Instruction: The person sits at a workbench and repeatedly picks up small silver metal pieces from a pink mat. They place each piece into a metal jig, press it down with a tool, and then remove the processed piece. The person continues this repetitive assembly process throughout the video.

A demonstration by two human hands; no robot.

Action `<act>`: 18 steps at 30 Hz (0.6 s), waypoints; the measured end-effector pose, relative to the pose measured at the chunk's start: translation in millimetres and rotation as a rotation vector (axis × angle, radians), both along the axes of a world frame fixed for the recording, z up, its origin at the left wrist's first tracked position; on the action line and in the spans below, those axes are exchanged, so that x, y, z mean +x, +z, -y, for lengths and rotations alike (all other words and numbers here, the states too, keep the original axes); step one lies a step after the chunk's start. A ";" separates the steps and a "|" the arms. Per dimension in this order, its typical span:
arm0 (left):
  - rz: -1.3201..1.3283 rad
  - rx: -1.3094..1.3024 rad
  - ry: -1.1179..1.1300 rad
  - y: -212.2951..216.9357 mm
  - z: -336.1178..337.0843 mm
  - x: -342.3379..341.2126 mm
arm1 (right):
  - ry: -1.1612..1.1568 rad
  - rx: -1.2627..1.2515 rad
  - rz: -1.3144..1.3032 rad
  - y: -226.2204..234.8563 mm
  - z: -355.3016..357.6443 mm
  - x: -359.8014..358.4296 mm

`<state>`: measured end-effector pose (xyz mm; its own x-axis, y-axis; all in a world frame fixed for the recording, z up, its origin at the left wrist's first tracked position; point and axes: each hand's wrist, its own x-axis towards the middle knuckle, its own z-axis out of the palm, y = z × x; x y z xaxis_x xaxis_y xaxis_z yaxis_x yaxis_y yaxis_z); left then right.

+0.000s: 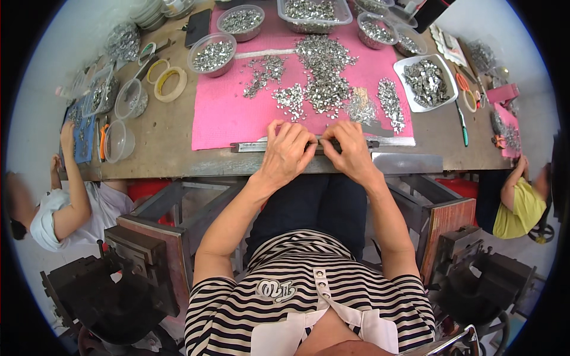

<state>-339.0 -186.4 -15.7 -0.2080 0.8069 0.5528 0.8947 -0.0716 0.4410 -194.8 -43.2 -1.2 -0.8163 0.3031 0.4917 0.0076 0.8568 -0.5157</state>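
Observation:
My left hand [288, 149] and my right hand [349, 148] are side by side at the front edge of a pink mat [219, 113]. Both have thumb and fingertips pinched together, almost meeting, over a long narrow metal bar [249, 146] that lies along the table edge. Whatever sits between the fingertips is too small or hidden to name. Just beyond the hands, small silvery metal pieces [326, 89] are heaped on the mat. Smaller piles flank them, among them a cluster of thin pale pins [361, 107]. A flat metal plate [409, 162] lies to the right of my right hand.
Plastic tubs of metal pieces [212, 54] and a larger box [314, 26] line the far side. At right stand a white tray [426, 83] and a green-handled tool [463, 127]; tape rolls [170, 84] lie left. Co-workers sit left [77, 207] and right [522, 202].

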 end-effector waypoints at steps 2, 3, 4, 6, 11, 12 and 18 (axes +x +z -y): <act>-0.005 -0.016 0.003 2.2 0.0 1.2 | 0.011 0.040 -0.008 -4.3 2.7 5.9; -0.004 -0.008 0.011 2.1 -0.1 2.4 | 0.011 0.074 -0.010 -5.0 3.1 6.3; -0.006 0.000 0.021 1.8 0.3 3.4 | 0.014 0.109 -0.015 -5.3 3.7 5.4; 0.028 0.017 0.049 1.0 3.3 3.5 | 0.029 0.170 -0.020 -3.7 4.9 4.4; 0.113 0.003 0.248 3.6 12.6 -17.1 | 0.088 0.195 0.013 3.5 0.4 6.3; 0.087 -0.041 0.291 6.6 13.4 -22.2 | 0.089 0.163 0.017 2.9 -1.6 6.2; 0.001 -0.106 0.349 6.2 0.9 -33.2 | 0.011 0.127 0.015 -1.1 -9.3 -34.9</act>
<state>-372.2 -187.2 -9.5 -0.4818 0.7401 0.4692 0.8565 0.2845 0.4307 -229.7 -33.9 -2.3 -0.8270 0.2302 0.5129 0.0047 0.9151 -0.4032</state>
